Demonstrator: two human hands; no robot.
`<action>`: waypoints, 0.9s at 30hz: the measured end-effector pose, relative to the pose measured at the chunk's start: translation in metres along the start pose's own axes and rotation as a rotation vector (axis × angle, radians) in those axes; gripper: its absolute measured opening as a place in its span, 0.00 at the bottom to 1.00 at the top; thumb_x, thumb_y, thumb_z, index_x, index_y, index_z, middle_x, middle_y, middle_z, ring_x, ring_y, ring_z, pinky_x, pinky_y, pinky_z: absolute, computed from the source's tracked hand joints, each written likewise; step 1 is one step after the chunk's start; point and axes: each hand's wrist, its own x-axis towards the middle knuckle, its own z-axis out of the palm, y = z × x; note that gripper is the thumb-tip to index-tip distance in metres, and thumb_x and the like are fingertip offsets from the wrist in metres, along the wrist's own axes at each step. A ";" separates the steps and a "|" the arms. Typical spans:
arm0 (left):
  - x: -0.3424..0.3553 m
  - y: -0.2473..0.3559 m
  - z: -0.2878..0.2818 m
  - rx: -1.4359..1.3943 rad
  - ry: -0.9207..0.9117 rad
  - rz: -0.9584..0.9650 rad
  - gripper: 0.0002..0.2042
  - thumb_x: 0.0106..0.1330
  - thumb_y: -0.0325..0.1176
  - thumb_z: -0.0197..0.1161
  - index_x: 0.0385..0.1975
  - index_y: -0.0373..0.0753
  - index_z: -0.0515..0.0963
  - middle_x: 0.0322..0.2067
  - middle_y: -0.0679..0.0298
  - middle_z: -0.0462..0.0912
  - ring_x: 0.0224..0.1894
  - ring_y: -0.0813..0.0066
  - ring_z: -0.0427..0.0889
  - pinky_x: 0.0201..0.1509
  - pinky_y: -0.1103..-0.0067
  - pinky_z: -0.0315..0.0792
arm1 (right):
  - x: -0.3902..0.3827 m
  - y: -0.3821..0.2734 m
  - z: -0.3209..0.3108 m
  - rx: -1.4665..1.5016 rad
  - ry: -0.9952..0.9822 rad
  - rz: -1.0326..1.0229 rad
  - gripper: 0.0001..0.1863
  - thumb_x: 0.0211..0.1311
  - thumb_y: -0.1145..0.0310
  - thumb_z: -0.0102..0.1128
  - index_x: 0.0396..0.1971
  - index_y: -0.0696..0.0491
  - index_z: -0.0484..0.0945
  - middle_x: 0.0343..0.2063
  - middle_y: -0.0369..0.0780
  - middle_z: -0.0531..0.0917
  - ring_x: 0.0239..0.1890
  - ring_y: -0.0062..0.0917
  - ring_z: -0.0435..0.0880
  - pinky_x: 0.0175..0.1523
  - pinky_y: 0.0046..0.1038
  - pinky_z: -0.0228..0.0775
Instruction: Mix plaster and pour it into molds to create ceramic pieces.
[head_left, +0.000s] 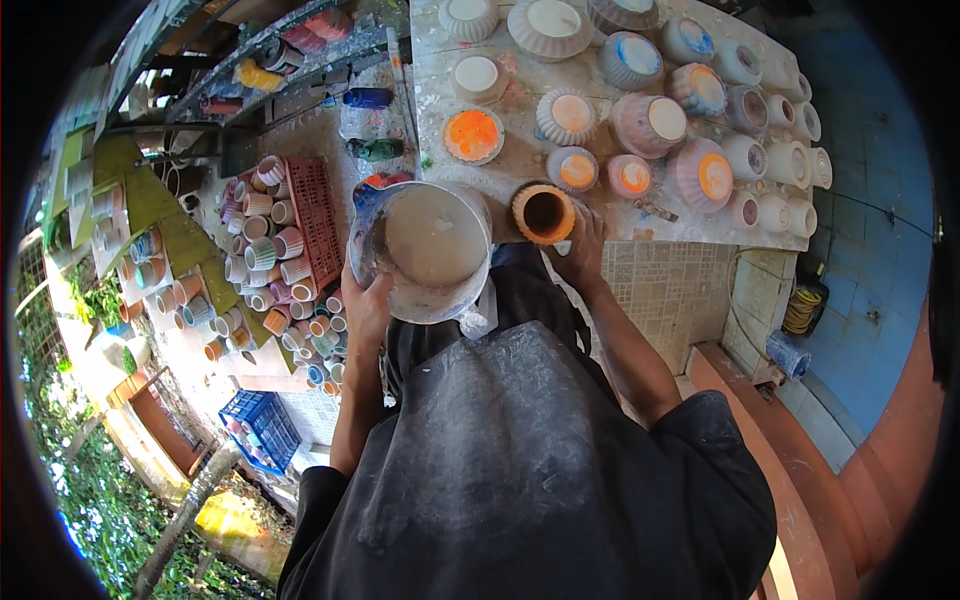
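My left hand (368,300) is closed on the side of a large white pouring jug (476,222), stained with paint and spouted at its upper left. A pale, milky grey liquid (432,235) fills the bottom of it. At the table's near edge, my right hand (583,250) grips a small terracotta-coloured fluted pot (524,222) by its right side. The pot's mouth faces up and its inside looks dark. Part of the right fingers is hidden behind the pot. Just beyond it sit a small round mould (573,170) and another with an orange-smeared top (630,176).
Many ribbed moulds with white or orange tops crowd the spattered table (515,85). To the left, fluted pots (262,252) lie piled by a red crate (312,220). A blue crate (262,430) stands lower left; bottles (368,97) lie beyond the jug. A blue wall (875,200) bounds the right.
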 end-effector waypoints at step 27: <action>0.004 0.000 -0.006 -0.091 -0.103 -0.050 0.29 0.46 0.17 0.49 0.54 0.30 0.62 0.47 0.62 0.72 0.50 0.73 0.69 0.56 0.81 0.60 | 0.002 -0.008 0.039 0.144 0.298 -0.030 0.41 0.34 0.62 0.76 0.50 0.56 0.64 0.47 0.45 0.65 0.52 0.42 0.64 0.56 0.41 0.58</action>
